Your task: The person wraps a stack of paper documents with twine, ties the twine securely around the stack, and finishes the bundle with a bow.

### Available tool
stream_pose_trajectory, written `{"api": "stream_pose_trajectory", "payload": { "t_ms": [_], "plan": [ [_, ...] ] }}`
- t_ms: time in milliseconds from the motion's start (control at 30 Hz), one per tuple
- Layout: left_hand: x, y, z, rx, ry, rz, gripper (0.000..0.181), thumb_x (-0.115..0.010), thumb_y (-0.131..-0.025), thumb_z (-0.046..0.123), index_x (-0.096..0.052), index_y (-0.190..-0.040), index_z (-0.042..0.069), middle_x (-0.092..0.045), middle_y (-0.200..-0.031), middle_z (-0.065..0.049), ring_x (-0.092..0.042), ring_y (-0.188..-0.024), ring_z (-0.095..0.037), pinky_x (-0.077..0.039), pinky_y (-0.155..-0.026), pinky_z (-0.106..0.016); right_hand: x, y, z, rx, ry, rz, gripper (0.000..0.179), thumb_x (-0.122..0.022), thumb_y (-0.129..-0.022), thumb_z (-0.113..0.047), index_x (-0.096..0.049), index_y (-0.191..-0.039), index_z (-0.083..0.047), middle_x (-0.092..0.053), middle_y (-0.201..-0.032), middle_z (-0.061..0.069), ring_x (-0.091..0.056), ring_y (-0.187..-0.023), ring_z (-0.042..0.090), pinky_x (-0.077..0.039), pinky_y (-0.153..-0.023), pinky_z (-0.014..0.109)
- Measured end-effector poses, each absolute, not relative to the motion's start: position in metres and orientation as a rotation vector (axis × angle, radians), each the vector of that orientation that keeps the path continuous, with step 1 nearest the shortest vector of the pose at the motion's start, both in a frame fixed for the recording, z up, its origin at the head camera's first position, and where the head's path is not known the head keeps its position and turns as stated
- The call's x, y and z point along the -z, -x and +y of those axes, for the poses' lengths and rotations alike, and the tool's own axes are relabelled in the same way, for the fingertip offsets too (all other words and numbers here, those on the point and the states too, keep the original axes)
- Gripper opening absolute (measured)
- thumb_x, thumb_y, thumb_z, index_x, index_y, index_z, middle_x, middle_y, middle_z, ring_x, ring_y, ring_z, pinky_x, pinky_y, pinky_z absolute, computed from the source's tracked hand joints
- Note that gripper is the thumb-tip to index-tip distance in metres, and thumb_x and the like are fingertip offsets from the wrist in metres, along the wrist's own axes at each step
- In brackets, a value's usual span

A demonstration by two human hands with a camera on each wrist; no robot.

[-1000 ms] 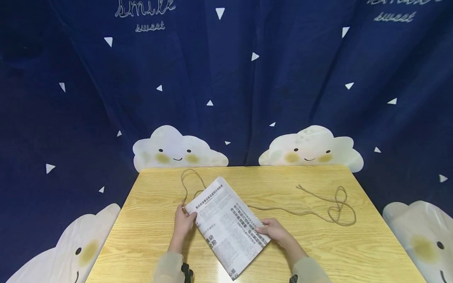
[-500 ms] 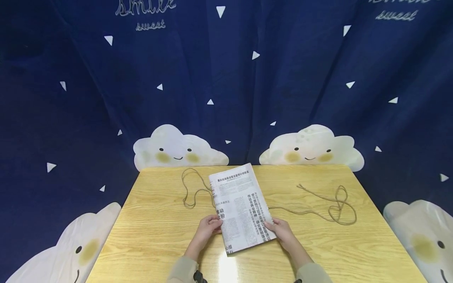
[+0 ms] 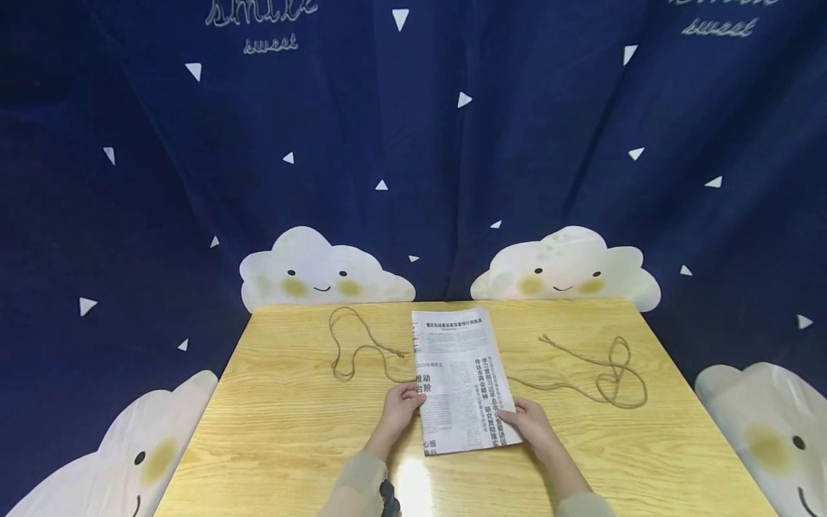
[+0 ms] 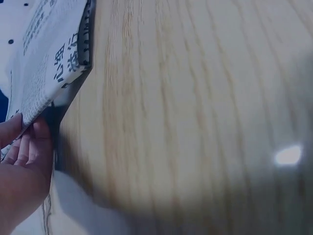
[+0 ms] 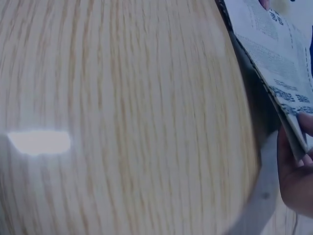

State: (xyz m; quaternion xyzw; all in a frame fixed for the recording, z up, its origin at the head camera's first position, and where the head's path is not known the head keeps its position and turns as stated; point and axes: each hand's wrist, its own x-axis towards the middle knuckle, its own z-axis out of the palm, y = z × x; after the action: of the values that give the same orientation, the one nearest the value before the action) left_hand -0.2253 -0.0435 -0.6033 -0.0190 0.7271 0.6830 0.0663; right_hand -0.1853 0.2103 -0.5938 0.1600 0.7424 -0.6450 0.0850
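A folded newspaper, printed with dark columns of characters, is held between both hands near the middle of the table. My left hand grips its left edge, thumb on top and fingers beneath. On the lower right edge, my right hand pinches it the same way. In the left wrist view the newspaper is raised a little off the wood at its near corner. The right wrist view shows a dark gap under the newspaper. Behind it runs a thin brown cord, its middle hidden by the paper.
The cord's other end lies in loose loops on the right of the wooden table. A dark blue curtain with white clouds hangs beyond the back edge.
The newspaper has turned from a slant to nearly straight and shifted right. My left hand has moved right along with it, lower on its left edge, uncovering more cord on the left.
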Motion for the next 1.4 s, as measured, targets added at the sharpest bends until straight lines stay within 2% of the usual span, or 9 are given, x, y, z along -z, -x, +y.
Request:
{"api": "stream_pose_trajectory", "payload": {
  "t_ms": [100, 467, 933, 1100, 1200, 1267, 1333, 1400],
  "plan": [
    [0.603, 0.228, -0.036, -2.035, 0.027, 2.236, 0.031, -0.063, -0.08, -0.003, -0.055, -0.106, -0.017, -0.063, -0.076, -0.012, -0.054, -0.062, -0.007, -0.052, -0.057, -0.023, 0.594, 0.183, 0.216, 1.9, -0.483, 2.237, 0.04, -0.064, -0.078, 0.0, -0.051, -0.112, 0.015, -0.067, -0.088, 0.018, -0.065, -0.068, 0.024, -0.054, -0.059, 0.031],
    [0.604, 0.233, -0.012, -1.916, 0.003, 2.337, 0.021, -0.062, -0.079, -0.005, -0.059, -0.097, -0.014, -0.059, -0.073, -0.007, -0.05, -0.061, -0.005, -0.046, -0.053, -0.015, 0.593, 0.179, 0.233, 1.789, -0.486, 2.35, 0.041, -0.063, -0.077, 0.001, -0.049, -0.112, 0.018, -0.067, -0.083, 0.016, -0.063, -0.064, 0.019, -0.052, -0.055, 0.028],
    [0.608, 0.239, -0.003, -1.79, 0.031, 2.422, 0.017, -0.064, -0.08, 0.0, -0.061, -0.094, -0.01, -0.056, -0.071, -0.004, -0.049, -0.06, -0.007, -0.05, -0.053, -0.02, 0.589, 0.179, 0.236, 1.648, -0.513, 2.435, 0.042, -0.063, -0.077, 0.0, -0.049, -0.11, 0.02, -0.065, -0.081, 0.015, -0.061, -0.063, 0.017, -0.051, -0.057, 0.028],
    [0.607, 0.238, -0.002, -1.721, -0.022, 2.58, 0.011, -0.067, -0.078, 0.002, -0.061, -0.082, -0.006, -0.054, -0.065, -0.001, -0.046, -0.057, -0.005, -0.045, -0.05, -0.018, 0.586, 0.178, 0.234, 1.435, -0.496, 2.611, 0.041, -0.066, -0.075, -0.007, -0.053, -0.105, 0.018, -0.063, -0.08, 0.015, -0.058, -0.066, 0.019, -0.048, -0.058, 0.027],
    [0.605, 0.237, -0.002, -1.652, -0.019, 2.669, 0.012, -0.069, -0.077, 0.004, -0.059, -0.075, -0.003, -0.048, -0.061, 0.001, -0.042, -0.054, -0.006, -0.04, -0.047, -0.018, 0.586, 0.178, 0.232, 1.291, -0.452, 2.734, 0.04, -0.067, -0.074, -0.01, -0.053, -0.1, 0.017, -0.06, -0.078, 0.016, -0.056, -0.068, 0.022, -0.048, -0.059, 0.03],
    [0.604, 0.236, -0.002, -1.586, -0.022, 2.716, 0.013, -0.069, -0.077, 0.005, -0.057, -0.075, -0.001, -0.046, -0.061, 0.0, -0.042, -0.055, -0.008, -0.04, -0.047, -0.02, 0.587, 0.177, 0.231, 1.221, -0.425, 2.794, 0.042, -0.068, -0.074, -0.01, -0.051, -0.102, 0.017, -0.058, -0.08, 0.018, -0.056, -0.069, 0.025, -0.049, -0.061, 0.034],
    [0.603, 0.235, -0.002, -1.473, -0.074, 2.805, 0.014, -0.07, -0.077, 0.007, -0.059, -0.081, 0.0, -0.05, -0.069, -0.001, -0.046, -0.062, -0.011, -0.044, -0.053, -0.023, 0.589, 0.177, 0.23, 1.148, -0.399, 2.871, 0.049, -0.07, -0.072, -0.011, -0.048, -0.107, 0.016, -0.056, -0.088, 0.023, -0.055, -0.077, 0.032, -0.049, -0.068, 0.041],
    [0.602, 0.235, -0.002, -1.314, -0.163, 2.923, 0.021, -0.071, -0.077, 0.009, -0.061, -0.092, 0.0, -0.055, -0.084, -0.005, -0.053, -0.076, -0.015, -0.049, -0.067, -0.028, 0.59, 0.178, 0.23, 1.068, -0.35, 2.95, 0.058, -0.071, -0.071, -0.011, -0.045, -0.115, 0.014, -0.052, -0.101, 0.029, -0.053, -0.089, 0.04, -0.047, -0.079, 0.05]
  ]
}}
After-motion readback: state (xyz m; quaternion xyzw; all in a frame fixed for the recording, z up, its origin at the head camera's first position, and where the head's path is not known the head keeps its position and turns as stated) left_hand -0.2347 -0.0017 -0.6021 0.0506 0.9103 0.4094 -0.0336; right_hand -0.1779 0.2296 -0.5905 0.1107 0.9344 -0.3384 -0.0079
